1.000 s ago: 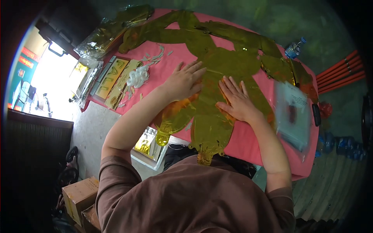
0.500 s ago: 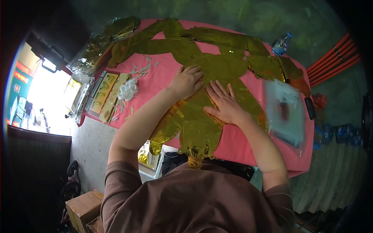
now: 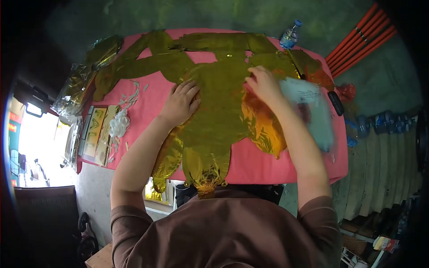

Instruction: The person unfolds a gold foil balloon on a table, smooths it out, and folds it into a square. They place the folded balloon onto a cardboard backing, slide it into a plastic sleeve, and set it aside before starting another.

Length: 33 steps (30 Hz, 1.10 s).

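Note:
A large flat gold foil balloon (image 3: 214,111) lies spread over the pink tablecloth (image 3: 156,96). My left hand (image 3: 181,102) rests palm down on the foil's left middle, fingers slightly spread. Farther right and back, my right hand (image 3: 261,82) has its fingers curled at the foil's right side; whether it pinches the foil is unclear. Below my right forearm a foil lobe (image 3: 263,129) shows orange reflections. The balloon's bottom tab (image 3: 205,187) hangs over the table's near edge.
A clear plastic sleeve with a printed sheet (image 3: 310,109) lies at the right. A water bottle (image 3: 289,35) stands at the back. Gold packets (image 3: 96,131) and white scraps (image 3: 118,123) sit at the left. A black object (image 3: 335,102) lies near the right edge.
My right hand lifted from the foil's middle and moved up and right to the foil's right side. My left hand stayed on the foil. The view shifted, so the table sits lower in frame.

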{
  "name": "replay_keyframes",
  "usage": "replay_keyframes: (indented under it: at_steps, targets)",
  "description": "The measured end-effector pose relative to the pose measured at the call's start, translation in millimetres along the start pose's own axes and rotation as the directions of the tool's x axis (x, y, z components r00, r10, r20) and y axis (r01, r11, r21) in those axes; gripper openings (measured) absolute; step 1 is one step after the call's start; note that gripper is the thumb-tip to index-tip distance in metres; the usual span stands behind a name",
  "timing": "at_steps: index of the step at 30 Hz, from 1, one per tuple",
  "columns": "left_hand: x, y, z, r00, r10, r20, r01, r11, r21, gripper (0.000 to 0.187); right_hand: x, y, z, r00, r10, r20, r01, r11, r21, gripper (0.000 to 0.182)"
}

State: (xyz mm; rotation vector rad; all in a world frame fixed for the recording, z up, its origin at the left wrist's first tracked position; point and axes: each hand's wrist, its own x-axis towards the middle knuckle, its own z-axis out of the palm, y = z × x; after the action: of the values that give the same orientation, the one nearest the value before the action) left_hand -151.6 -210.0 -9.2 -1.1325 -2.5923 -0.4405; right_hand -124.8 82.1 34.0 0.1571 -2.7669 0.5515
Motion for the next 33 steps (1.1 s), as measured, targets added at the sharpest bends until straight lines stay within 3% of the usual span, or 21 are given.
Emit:
replay_keyframes:
  at_steps: [1,2,4,10,17,19,21,23,25,27,28,30,33]
  targets:
    - [0.1,-0.9,1.0,1.000,-0.005,0.008,0.005,1.000,-0.017,0.043,8.5,12.3,-4.1,0.999,0.043,0.014,-0.040,0.985,-0.168,0.033]
    - [0.4,-1.9,2.2,1.000,-0.013,0.015,0.013,0.999,-0.033,0.043,13.7,21.0,-3.0,0.999,0.043,0.008,-0.041,0.984,-0.172,0.033]
    - [0.6,-1.5,1.8,1.000,-0.013,0.018,0.013,0.999,-0.030,0.043,20.3,32.4,1.4,0.988,0.154,0.003,-0.139,0.903,-0.408,0.028]
    - [-0.7,0.4,-0.7,0.999,-0.029,0.038,0.030,0.999,-0.025,0.043,38.8,54.7,19.1,0.985,0.143,0.099,-0.081,0.882,-0.464,0.019]
    - [-1.5,-1.9,1.5,1.000,-0.011,0.012,0.011,0.999,-0.042,0.043,37.4,71.1,14.4,0.998,0.069,-0.015,-0.069,0.917,-0.394,0.017]
    - [-0.9,-0.8,0.0,1.000,-0.008,0.015,0.009,0.999,-0.050,0.043,43.9,83.6,1.6,0.989,0.101,-0.105,-0.108,0.992,-0.065,0.020]
    - [-2.1,-0.8,0.2,1.000,-0.016,0.016,0.017,0.998,-0.054,0.044,42.0,88.9,-35.4,0.940,0.309,-0.142,-0.310,0.951,0.017,0.027]
    - [-1.9,-1.3,0.6,1.000,-0.014,0.022,0.015,0.999,-0.038,0.044,45.5,144.1,-50.4,0.927,0.321,-0.194,-0.338,0.939,-0.059,0.037]
    - [-2.4,-1.6,-0.3,1.000,-0.018,0.024,0.019,0.999,-0.028,0.044,45.5,194.8,-62.9,0.863,0.440,-0.250,-0.499,0.821,-0.277,0.047]
    - [-1.5,0.0,0.2,0.999,-0.016,0.028,0.016,1.000,-0.020,0.044,36.7,206.6,-76.6,0.712,0.654,-0.256,-0.701,0.633,-0.329,0.057]
    - [-1.9,0.1,0.0,1.000,-0.012,0.025,0.013,1.000,-0.022,0.044,31.9,203.9,-79.1,0.715,0.649,-0.260,-0.698,0.636,-0.330,0.057]
    - [-2.0,0.1,-1.5,1.000,-0.011,0.020,0.012,1.000,-0.017,0.045,26.8,199.3,-80.7,0.595,0.774,-0.218,-0.745,0.429,-0.510,0.063]
    - [-0.5,1.1,-4.9,0.999,-0.007,0.047,0.008,1.000,-0.028,0.045,33.0,231.6,-74.5,0.575,0.813,-0.089,-0.755,0.486,-0.439,0.055]
